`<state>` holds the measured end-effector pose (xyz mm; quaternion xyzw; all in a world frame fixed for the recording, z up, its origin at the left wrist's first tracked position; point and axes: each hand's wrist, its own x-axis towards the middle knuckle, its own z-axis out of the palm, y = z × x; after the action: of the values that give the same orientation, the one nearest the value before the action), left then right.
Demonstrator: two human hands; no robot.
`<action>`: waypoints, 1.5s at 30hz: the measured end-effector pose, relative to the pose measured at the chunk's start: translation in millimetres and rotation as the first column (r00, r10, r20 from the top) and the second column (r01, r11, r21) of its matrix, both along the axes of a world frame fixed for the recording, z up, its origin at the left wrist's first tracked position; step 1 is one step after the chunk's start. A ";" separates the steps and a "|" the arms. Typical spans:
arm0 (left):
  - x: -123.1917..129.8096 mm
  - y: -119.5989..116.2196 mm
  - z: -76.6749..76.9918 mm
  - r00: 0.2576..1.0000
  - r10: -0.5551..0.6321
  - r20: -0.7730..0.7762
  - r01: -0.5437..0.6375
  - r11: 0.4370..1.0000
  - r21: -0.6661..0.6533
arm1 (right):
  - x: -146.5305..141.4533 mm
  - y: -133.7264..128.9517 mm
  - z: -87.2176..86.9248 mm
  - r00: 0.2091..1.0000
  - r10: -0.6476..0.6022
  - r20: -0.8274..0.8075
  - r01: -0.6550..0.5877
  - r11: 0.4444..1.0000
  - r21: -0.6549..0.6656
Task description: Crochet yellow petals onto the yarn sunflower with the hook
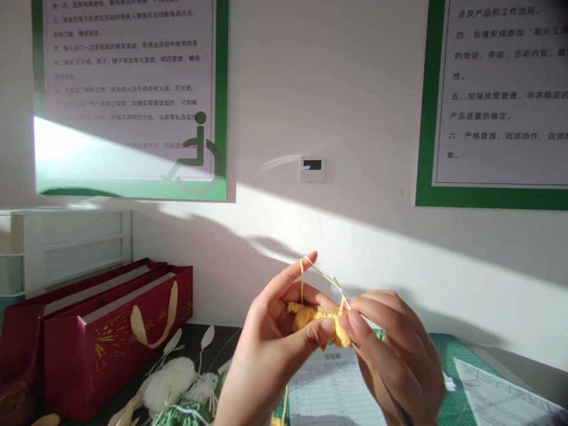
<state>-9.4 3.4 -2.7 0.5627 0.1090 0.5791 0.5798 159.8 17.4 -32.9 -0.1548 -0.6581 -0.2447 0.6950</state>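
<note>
Between finger and thumb, my left hand (275, 337) grips a small piece of yellow crochet work (306, 316). Yellow yarn (319, 272) loops over its raised index finger and runs down to the piece. My right hand (394, 349) is closed around a thin crochet hook (341, 290); its metal tip points up and left, close to the taut yarn. The right thumb and fingers touch the right end of the piece. Most of the hook's handle is hidden in the right hand. A strand of yellow yarn hangs below the left hand.
Dark red gift bags (119, 337) stand at the left before white drawers (80, 242). White and green yarn (173, 384) lies beside them. Below my hands a printed sheet (332, 390) lies on a green cutting mat (448, 349), with another paper (501, 396) at right. Behind is a wall with posters.
</note>
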 end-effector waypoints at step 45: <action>-11.4 16.3 -2.0 0.973 -0.228 0.044 0.226 0.973 0.055 | -23.0 -5.4 10.5 0.381 0.574 -0.725 -0.924 0.254 -0.285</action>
<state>-20.8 19.7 -4.8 0.5712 0.0150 0.5253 0.6305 136.8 12.0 -22.4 -0.0949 -0.4865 0.4331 0.7528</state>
